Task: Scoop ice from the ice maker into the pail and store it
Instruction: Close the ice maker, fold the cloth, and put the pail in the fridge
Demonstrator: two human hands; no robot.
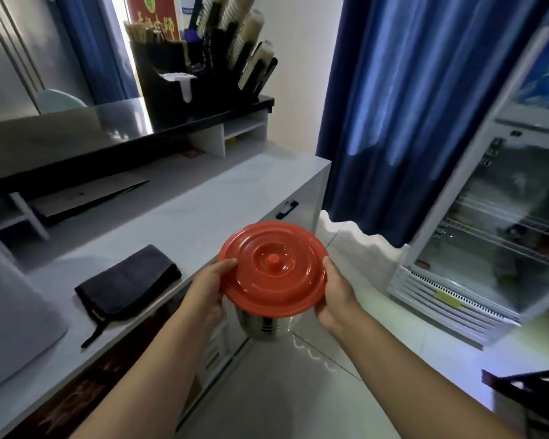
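Pail (268, 326): carried in mid-air, just off the near corner of the counter (203, 198) and above the tiled floor. Nothing supports it but the two hands.

Lid (272, 267): seated on the pail's mouth, covering it fully; contents hidden, so I cannot tell whether ice is inside.

Left hand (208, 288): on the pail's left side, under the lid rim. Thumb lies along the rim edge; the other fingers wrap out of sight behind the pail.

Right hand (335, 296): mirrors it on the pail's right side, thumb pressed to the rim, palm cupped against the wall; remaining fingers hidden.

Progress (judgement): lid closed and pail in transit suggests either a filled pail headed for storage or an empty one headed for the ice maker. No ice maker, scoop or ice in view. If filled, only the storing is left.

Glass-door fridge (501, 223): right of the pail, well apart, door shut; a likely storage place.

Materials, pail: polished steel, round wall tapering a little downward, mirror-bright with dark reflections.

Materials, lid: glossy orange-red plastic, round, moulded in concentric ridges with a small central knob.

Folded cloth (129, 283): dark, soft, matte; on the counter left of the pail.

Counter surface: pale, smooth, flat, square-edged.
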